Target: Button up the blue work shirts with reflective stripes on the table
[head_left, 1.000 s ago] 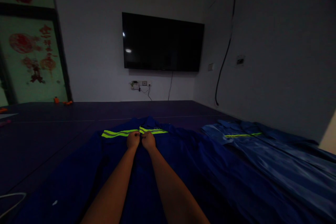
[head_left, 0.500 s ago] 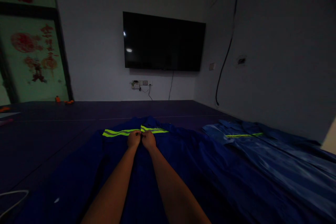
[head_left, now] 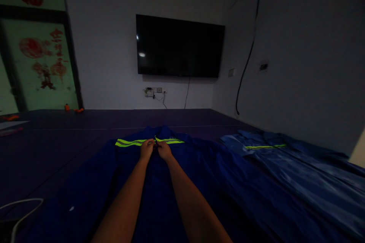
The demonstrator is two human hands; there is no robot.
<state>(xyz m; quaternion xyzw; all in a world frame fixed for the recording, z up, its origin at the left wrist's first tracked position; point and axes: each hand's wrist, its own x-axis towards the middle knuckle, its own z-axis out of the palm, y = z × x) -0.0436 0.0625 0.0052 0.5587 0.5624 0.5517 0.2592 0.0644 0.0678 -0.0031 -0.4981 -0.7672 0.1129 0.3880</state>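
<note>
A dark blue work jacket (head_left: 128,167) with yellow-green and grey reflective strips across its chest lies spread out in front of me. My left hand (head_left: 147,148) is closed on the edge of the jacket's front opening, at the level of the strip. Close beside it, my right hand (head_left: 164,149) pinches the facing edge. The fingertips of both hands nearly meet at the middle of the chest. What exactly sits between them, such as a button or zip, is too small and dark to make out.
A second, lighter blue garment (head_left: 285,167) with a yellow strip lies at the right. At the lower left there is a white cable (head_left: 27,212). Small orange objects (head_left: 79,110) lie near the door. A television (head_left: 179,47) hangs on the far wall.
The view has shifted slightly, so things appear a little further right. Both hands stay at the jacket's chest opening, and their fingers have changed position slightly.
</note>
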